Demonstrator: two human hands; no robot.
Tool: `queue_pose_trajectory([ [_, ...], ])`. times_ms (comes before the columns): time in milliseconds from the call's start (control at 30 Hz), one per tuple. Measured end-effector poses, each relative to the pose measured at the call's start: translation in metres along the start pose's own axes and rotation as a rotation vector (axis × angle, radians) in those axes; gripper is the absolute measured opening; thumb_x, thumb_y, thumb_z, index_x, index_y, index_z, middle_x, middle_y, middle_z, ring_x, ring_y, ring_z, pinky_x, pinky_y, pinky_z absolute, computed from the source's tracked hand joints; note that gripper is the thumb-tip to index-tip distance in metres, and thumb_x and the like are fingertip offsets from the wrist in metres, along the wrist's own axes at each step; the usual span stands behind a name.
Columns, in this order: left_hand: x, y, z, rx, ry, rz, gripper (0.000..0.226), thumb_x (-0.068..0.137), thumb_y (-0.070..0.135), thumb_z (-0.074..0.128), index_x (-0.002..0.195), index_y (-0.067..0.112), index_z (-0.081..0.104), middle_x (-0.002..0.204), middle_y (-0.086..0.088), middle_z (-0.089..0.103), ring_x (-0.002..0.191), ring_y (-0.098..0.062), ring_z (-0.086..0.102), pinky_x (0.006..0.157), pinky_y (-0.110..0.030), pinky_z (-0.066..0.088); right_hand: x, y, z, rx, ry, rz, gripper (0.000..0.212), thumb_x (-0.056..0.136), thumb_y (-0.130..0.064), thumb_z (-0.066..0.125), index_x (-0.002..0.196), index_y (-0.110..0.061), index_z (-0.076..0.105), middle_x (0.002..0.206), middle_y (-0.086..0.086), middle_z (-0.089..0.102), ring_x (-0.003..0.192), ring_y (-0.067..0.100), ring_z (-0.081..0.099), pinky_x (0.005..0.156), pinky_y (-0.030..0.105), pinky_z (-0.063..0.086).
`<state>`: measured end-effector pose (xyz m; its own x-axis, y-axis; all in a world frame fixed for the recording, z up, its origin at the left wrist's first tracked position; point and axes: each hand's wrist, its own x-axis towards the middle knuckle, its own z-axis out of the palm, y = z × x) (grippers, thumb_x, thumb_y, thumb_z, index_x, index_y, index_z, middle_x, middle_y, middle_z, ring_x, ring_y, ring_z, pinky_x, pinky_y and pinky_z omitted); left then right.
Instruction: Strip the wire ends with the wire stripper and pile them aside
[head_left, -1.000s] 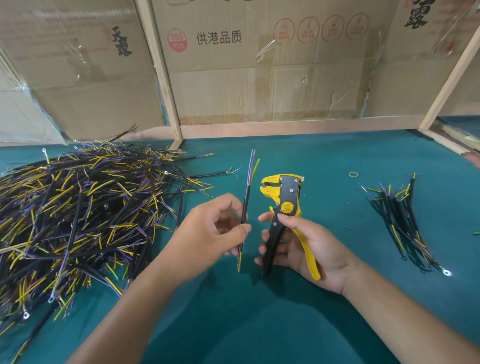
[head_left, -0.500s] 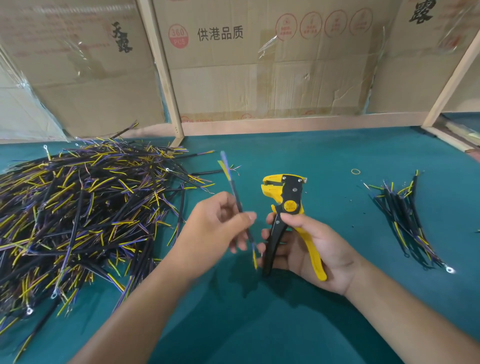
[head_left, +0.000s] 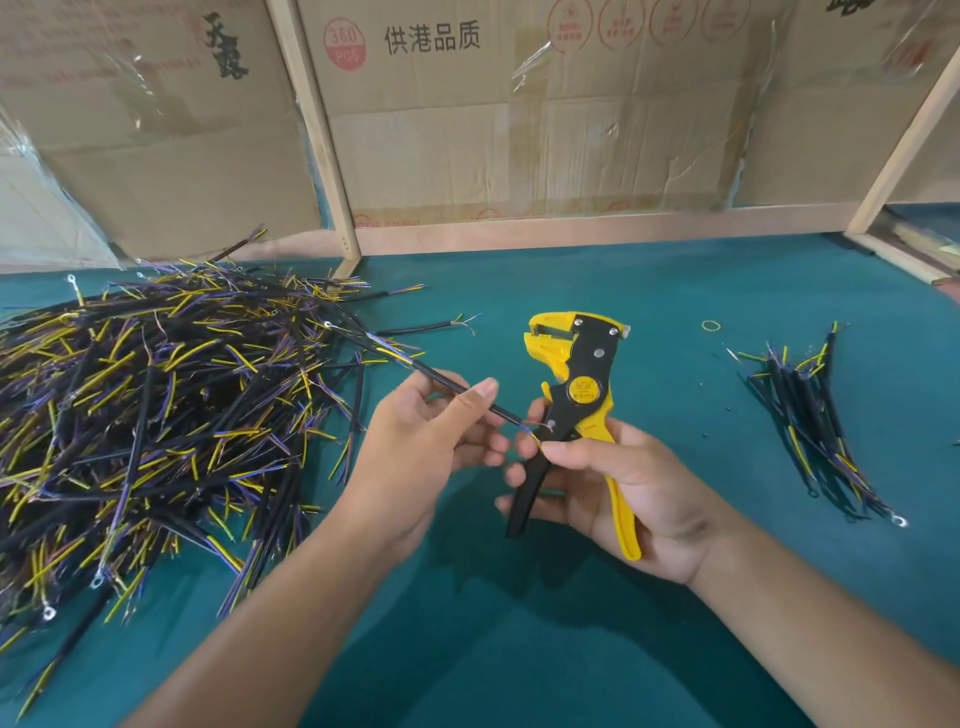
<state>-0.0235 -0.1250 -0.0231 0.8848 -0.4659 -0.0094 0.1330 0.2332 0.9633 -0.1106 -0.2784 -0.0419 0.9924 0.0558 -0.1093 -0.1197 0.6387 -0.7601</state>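
Observation:
My left hand (head_left: 426, 457) pinches a black wire (head_left: 451, 383) between thumb and fingers. The wire slants from upper left to lower right, and its coloured near end reaches my right thumb. My right hand (head_left: 623, 483) grips the yellow and black wire stripper (head_left: 584, 384) by its handles, jaws pointing up and left. A big heap of black wires with yellow and purple ends (head_left: 150, 415) lies at the left. A small pile of wires (head_left: 810, 415) lies at the right.
The work surface is a teal cloth-covered table (head_left: 519, 649). Cardboard boxes (head_left: 519, 130) and a wooden frame (head_left: 597, 228) wall off the back. A small rubber band (head_left: 710, 326) lies on the cloth beyond the stripper.
My left hand has tilted the wire from upright to slanting, bringing its lower end against my right thumb by the stripper. The stripper has barely moved.

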Motion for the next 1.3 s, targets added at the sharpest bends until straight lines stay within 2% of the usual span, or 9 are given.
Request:
queue_pose_trajectory([
  [67,0.004,-0.001,-0.001,0.022,0.163,0.012,0.030,0.088,0.017,0.073,0.107,0.012,0.051,0.100,-0.011,0.065,0.076,-0.021,0.067,0.068,-0.030,0.055,-0.001,-0.001,0.000,-0.051,-0.004,-0.019,0.027,0.085,0.000,0.061,0.111,-0.007,0.062,0.091,0.015,0.061,0.084,0.035,0.063,0.084,0.054,0.055],
  [167,0.008,0.003,-0.012,0.410,0.403,0.243,0.047,0.090,0.022,0.073,0.126,0.020,0.044,0.126,0.003,0.057,0.108,-0.009,0.061,0.090,-0.025,0.048,-0.002,-0.001,-0.001,-0.127,-0.008,-0.035,0.023,0.087,0.000,0.061,0.109,-0.008,0.063,0.092,0.015,0.060,0.084,0.035,0.062,0.085,0.054,0.054],
  [267,0.009,0.016,-0.029,0.957,0.103,0.510,0.043,0.090,0.046,0.064,0.128,0.027,0.054,0.127,0.019,0.057,0.119,0.005,0.050,0.104,-0.017,0.035,-0.002,-0.001,-0.001,-0.162,-0.014,-0.030,0.024,0.087,0.000,0.062,0.110,-0.007,0.062,0.092,0.016,0.059,0.084,0.035,0.061,0.085,0.055,0.054],
  [433,0.008,0.016,-0.036,1.350,-0.434,0.421,0.042,0.098,0.053,0.043,0.128,0.029,0.060,0.123,0.022,0.059,0.126,0.005,0.046,0.124,-0.034,0.005,-0.005,-0.007,-0.002,-0.178,-0.076,-0.020,0.024,0.088,0.000,0.059,0.111,-0.007,0.060,0.091,0.014,0.059,0.084,0.033,0.061,0.085,0.054,0.054],
  [500,0.006,0.016,-0.035,1.255,-0.474,0.447,0.034,0.100,0.045,0.045,0.115,0.025,0.066,0.105,0.021,0.065,0.107,0.000,0.057,0.116,-0.028,0.026,-0.006,-0.009,-0.003,-0.171,-0.083,-0.013,0.024,0.088,-0.001,0.059,0.111,-0.007,0.061,0.092,0.014,0.059,0.084,0.034,0.061,0.085,0.053,0.054],
  [567,0.003,0.017,-0.032,1.076,-0.457,0.455,0.025,0.102,0.038,0.050,0.103,0.021,0.069,0.090,0.015,0.065,0.087,-0.009,0.060,0.085,-0.024,0.045,-0.005,-0.009,-0.004,-0.154,-0.075,-0.013,0.024,0.088,-0.001,0.060,0.111,-0.007,0.063,0.091,0.015,0.059,0.083,0.034,0.061,0.084,0.054,0.054],
  [700,-0.002,0.017,-0.026,0.947,-0.414,0.435,0.022,0.100,0.038,0.053,0.094,0.023,0.068,0.075,0.004,0.059,0.064,-0.013,0.048,0.059,-0.022,0.039,-0.005,-0.010,-0.008,-0.080,-0.069,-0.020,0.023,0.089,-0.003,0.059,0.110,-0.009,0.065,0.091,0.015,0.060,0.084,0.034,0.062,0.083,0.054,0.054],
  [833,-0.005,0.020,-0.024,0.890,-0.402,0.382,0.020,0.099,0.036,0.052,0.092,0.024,0.067,0.070,0.004,0.059,0.059,-0.004,0.041,0.055,-0.017,0.032,-0.004,-0.011,-0.010,-0.015,-0.104,-0.024,0.022,0.093,-0.004,0.057,0.112,-0.010,0.066,0.092,0.014,0.061,0.085,0.034,0.063,0.085,0.054,0.054],
  [1300,-0.010,0.019,-0.023,0.430,-0.558,0.069,0.024,0.104,0.019,0.048,0.116,0.027,0.067,0.076,0.001,0.056,0.043,-0.012,0.039,0.038,-0.021,0.037,0.000,-0.010,-0.009,-0.013,-0.006,-0.073,0.026,0.085,-0.004,0.060,0.109,-0.010,0.065,0.087,0.014,0.061,0.079,0.032,0.064,0.079,0.052,0.056],
])
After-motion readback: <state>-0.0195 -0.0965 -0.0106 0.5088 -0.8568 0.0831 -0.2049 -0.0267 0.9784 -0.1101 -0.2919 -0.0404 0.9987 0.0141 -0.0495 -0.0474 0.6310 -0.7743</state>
